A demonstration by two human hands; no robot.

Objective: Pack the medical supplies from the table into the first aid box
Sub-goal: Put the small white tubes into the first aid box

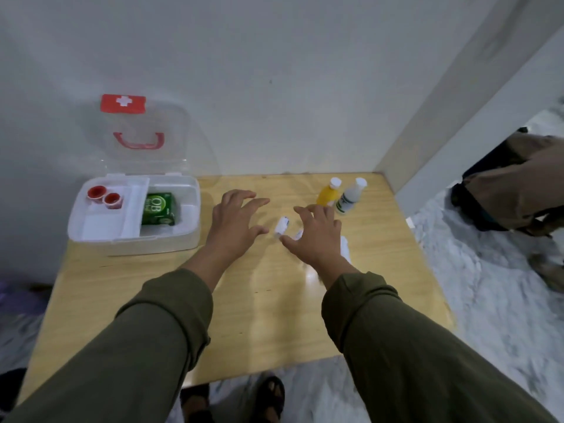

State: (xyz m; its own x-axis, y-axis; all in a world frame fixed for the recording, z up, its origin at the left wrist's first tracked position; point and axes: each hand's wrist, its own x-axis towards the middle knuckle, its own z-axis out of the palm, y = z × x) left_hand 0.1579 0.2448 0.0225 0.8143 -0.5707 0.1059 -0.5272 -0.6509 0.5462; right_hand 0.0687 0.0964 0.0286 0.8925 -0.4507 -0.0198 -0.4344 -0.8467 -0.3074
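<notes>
The clear first aid box (91, 239) stands open at the table's back left, its lid with a red cross leaning on the wall. Inside lie two red tape rolls (103, 196) and a green carton (158, 208). My left hand (235, 221) hovers at mid-table with fingers spread, holding nothing. My right hand (314, 236) reaches beside it, fingers spread over a small white roll (281, 225) and a second white item (298, 234) partly hidden under the thumb. A yellow bottle (329, 193) and a white bottle (351, 196) stand just behind my right hand.
The wooden table (244, 315) sits in a corner, with a wall behind and a partition at right. A white piece (345, 248) peeks out right of my right wrist. A brown bag (512, 181) lies on the marble floor at right. Sandalled feet show below the front edge.
</notes>
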